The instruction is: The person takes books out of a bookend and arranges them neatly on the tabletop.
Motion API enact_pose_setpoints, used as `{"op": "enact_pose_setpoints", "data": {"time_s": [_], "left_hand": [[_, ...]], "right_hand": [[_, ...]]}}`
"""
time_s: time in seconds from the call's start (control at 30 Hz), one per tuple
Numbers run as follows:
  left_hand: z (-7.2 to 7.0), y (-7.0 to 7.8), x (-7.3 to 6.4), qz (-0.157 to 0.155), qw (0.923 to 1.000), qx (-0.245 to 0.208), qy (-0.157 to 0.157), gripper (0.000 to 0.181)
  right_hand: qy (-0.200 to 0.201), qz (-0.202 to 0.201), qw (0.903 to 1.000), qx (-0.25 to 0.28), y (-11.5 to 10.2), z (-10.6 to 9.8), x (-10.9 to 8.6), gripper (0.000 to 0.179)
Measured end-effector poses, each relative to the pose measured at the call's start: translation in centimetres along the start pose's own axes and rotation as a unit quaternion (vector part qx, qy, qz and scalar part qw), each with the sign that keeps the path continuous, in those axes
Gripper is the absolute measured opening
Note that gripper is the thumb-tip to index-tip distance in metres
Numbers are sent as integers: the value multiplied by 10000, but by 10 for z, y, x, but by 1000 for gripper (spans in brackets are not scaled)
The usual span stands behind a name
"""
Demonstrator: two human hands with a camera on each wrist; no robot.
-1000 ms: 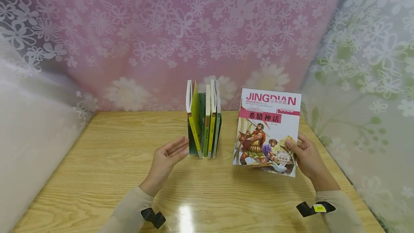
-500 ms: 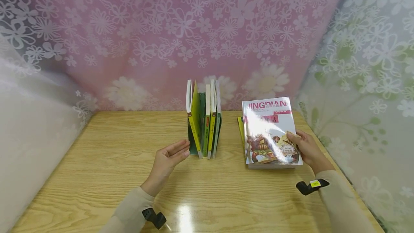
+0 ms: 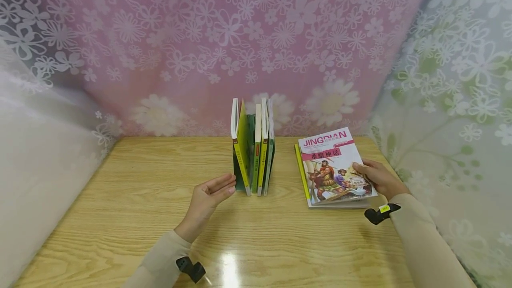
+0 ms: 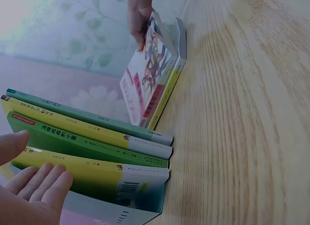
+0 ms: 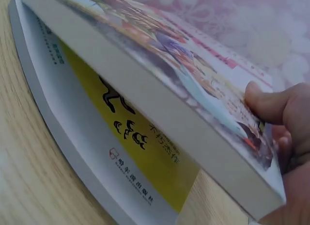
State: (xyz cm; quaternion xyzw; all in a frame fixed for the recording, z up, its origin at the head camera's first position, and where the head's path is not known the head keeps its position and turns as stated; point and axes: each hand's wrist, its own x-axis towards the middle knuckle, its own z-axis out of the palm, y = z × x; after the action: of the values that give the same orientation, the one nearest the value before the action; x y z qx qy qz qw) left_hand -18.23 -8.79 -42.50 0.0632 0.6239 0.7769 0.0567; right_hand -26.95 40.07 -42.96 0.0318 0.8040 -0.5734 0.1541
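Note:
In the head view my right hand (image 3: 382, 179) pinches the right edge of a paperback (image 3: 328, 163) with a white and pink cover showing armed figures, thumb on top. Its left side rests over a yellow-and-white book (image 5: 150, 171) lying flat on the table; the right wrist view shows a wedge-shaped gap between the two. My left hand (image 3: 206, 203), fingers straight, is held beside a row of upright books, fingertips at the leftmost yellow book (image 3: 242, 166). A green book (image 3: 255, 168) and another yellow one (image 3: 262, 163) stand in that row.
A dark green plate (image 3: 238, 183) like a bookend stands at the row's left side. The wooden table (image 3: 160, 163) meets a pink flowered curtain (image 3: 200, 57) behind, with a pale flowered curtain (image 3: 452, 101) along its right edge.
My right hand has lowered the white and pink book from a raised, facing pose onto the yellow-and-white book, turning it anticlockwise. My left hand has barely moved.

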Motion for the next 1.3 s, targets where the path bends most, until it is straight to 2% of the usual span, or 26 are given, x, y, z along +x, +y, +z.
{"op": "enact_pose_setpoints", "data": {"time_s": [0.27, 0.5, 0.73, 0.97, 1.2, 1.3], "left_hand": [[5, -2, 1, -57, 9999, -126, -24, 50], [13, -5, 1, 91, 9999, 10, -76, 54], [17, -8, 5, 73, 9999, 94, -25, 54], [19, -7, 6, 40, 9999, 152, 36, 54], [23, -9, 9, 33, 9996, 255, 132, 56], [23, -10, 10, 22, 9995, 272, 136, 56]], "right_hand": [[16, -59, 9980, -634, 6, 3, 12, 68], [83, 174, 9971, -734, 17, 7, 14, 46], [271, 188, 9963, -800, 17, 11, 17, 55], [477, 400, 9938, -923, 17, 15, 17, 48], [452, 455, 9932, -972, 15, 16, 14, 69], [456, 499, 9930, -965, 14, 17, 14, 68]]}}
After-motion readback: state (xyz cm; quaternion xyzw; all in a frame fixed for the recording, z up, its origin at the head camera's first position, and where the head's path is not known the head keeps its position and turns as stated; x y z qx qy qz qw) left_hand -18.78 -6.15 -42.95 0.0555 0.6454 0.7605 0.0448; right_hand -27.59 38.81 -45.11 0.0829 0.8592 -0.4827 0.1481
